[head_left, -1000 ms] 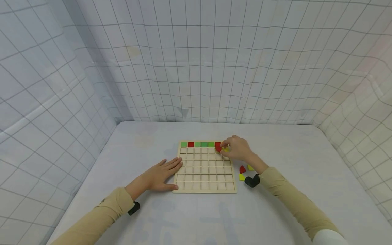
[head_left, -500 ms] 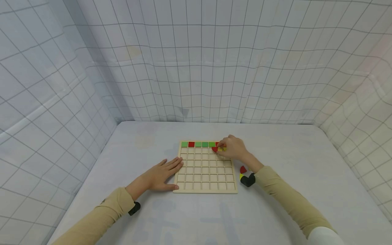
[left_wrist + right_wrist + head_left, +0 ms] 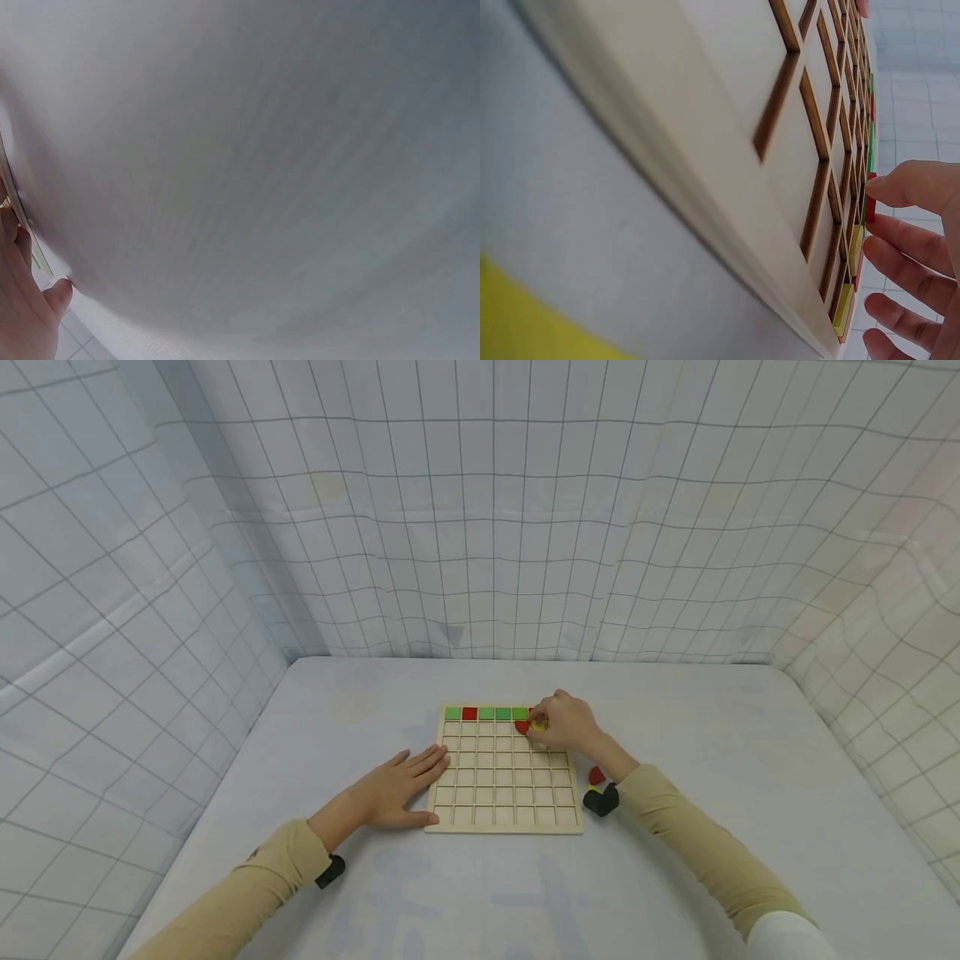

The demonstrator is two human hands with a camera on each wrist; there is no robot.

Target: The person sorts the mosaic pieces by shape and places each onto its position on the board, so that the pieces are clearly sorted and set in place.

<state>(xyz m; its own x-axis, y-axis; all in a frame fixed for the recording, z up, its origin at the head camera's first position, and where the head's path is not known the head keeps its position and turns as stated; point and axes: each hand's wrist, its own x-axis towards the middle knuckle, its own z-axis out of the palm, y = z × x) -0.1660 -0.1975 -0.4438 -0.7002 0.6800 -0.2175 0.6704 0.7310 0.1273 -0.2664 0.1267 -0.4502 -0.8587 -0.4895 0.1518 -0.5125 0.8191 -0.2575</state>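
Note:
A pale wooden grid board (image 3: 502, 829) lies on the table, with green and red square tiles along its far row. My right hand (image 3: 570, 722) is over the board's far right part, pinching a red piece with a rounded edge (image 3: 522, 727) between thumb and fingers, right at a cell of the second row. The right wrist view shows this red piece (image 3: 871, 196) under the thumb, with yellow pieces (image 3: 844, 301) in the cells beside it. My left hand (image 3: 397, 789) lies flat with fingers spread, fingertips and thumb resting on the board's left edge.
Right of the board lie a loose red piece (image 3: 596, 775) and a yellow piece (image 3: 593, 789), partly hidden by the black wrist camera (image 3: 601, 800). Hanging white cloth with a grid pattern (image 3: 487, 527) surrounds the table on the back and sides.
My right hand has moved a little to the left with the red piece, and more of the yellow piece beside it shows. The left hand has stayed in place.

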